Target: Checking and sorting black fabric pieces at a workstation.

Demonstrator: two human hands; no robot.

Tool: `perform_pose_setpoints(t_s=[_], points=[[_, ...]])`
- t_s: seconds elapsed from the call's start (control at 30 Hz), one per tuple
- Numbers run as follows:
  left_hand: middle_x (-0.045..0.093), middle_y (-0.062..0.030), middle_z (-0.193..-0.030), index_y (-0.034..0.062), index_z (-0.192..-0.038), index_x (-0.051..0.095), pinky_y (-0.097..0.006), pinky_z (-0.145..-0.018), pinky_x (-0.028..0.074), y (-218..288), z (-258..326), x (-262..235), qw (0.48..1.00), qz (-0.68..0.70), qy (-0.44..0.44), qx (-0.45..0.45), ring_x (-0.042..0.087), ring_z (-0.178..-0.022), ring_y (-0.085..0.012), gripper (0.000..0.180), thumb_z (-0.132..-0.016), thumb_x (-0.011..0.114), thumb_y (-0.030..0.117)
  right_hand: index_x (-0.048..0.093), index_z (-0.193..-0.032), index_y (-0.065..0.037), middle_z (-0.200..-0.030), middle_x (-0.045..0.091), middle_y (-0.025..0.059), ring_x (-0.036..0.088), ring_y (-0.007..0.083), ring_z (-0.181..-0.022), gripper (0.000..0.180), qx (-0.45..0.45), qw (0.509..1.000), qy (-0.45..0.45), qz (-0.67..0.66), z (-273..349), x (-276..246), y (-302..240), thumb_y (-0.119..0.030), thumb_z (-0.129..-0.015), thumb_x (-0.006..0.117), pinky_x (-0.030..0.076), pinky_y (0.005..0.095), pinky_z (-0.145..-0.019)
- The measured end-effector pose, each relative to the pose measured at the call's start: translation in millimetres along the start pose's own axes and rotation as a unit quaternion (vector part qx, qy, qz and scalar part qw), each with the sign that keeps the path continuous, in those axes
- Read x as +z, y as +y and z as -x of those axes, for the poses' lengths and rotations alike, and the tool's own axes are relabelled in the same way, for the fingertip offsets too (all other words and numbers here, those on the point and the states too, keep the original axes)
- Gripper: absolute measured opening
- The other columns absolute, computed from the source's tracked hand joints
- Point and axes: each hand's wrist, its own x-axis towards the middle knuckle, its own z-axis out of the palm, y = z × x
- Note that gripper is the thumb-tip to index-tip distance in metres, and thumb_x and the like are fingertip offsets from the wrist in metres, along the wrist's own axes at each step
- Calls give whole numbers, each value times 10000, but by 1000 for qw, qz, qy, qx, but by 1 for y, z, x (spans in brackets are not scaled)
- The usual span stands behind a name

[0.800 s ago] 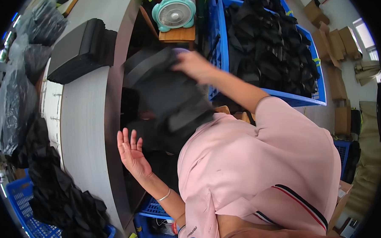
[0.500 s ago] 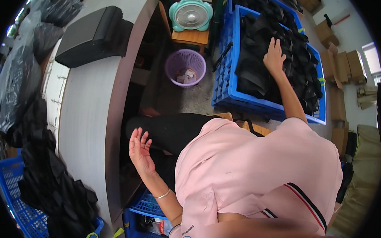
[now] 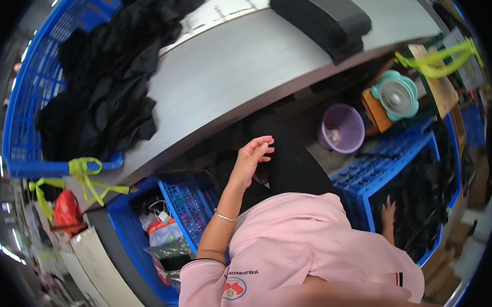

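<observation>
My left hand (image 3: pixel 253 160) hovers over my lap, its fingers loosely bent and apart, with nothing in it. On that wrist is a thin bangle (image 3: pixel 225 215). To the right, my right hand (image 3: pixel 388 213) reaches into a blue crate (image 3: pixel 360 200), its fingers stretched out over a heap of black fabric pieces (image 3: pixel 415 193). It looks open; whether it touches the fabric is hard to tell.
A grey worktable (image 3: pixel 215 83) carries a dark, block-shaped cover (image 3: pixel 322 18). Black cloth (image 3: pixel 108 85) hangs over another blue crate (image 3: pixel 14 125) at left. Beyond my knees are a purple basket (image 3: pixel 354 121) and turquoise fan (image 3: pixel 397 95). A lower crate (image 3: pixel 134 235) holds plastic bags.
The view has swung left, so the table now lies ahead and the fabric crate at lower right. My right hand remains over the black fabric; my left stays raised and empty.
</observation>
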Motion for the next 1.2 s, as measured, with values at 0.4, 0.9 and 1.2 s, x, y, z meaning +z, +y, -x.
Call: perform_pose_setpoints(t_s=[0.4,0.9,1.2], points=[[688,-58,-1086,48,-1116,701,-281,-790,504,125,-3,-145,628,-322,575,414,615,-969,-179,214,-904,678,64,533,-1416,-58,-1255,638,248,642,385,-1103,690,1,981,-192,38,-46,-149,-13,-52,-734,633,510,443,-930],[677,-108,-1166,114,-1233,658,-441,-964,475,257,19,-333,561,-612,537,148,618,-1101,-346,429,-806,698,96,512,-1390,-24,-1194,649,242,616,410,-1099,507,-454,886,-55,-76,10,-263,-406,-56,-896,622,486,444,-949],[671,-50,-963,22,-1026,713,-275,-799,508,281,22,-239,584,-305,555,508,624,-856,-145,183,-876,614,-13,542,-1337,-24,-1236,643,190,608,365,-1135,418,-553,832,17,-49,33,-265,-460,-44,-922,586,440,454,-1045]])
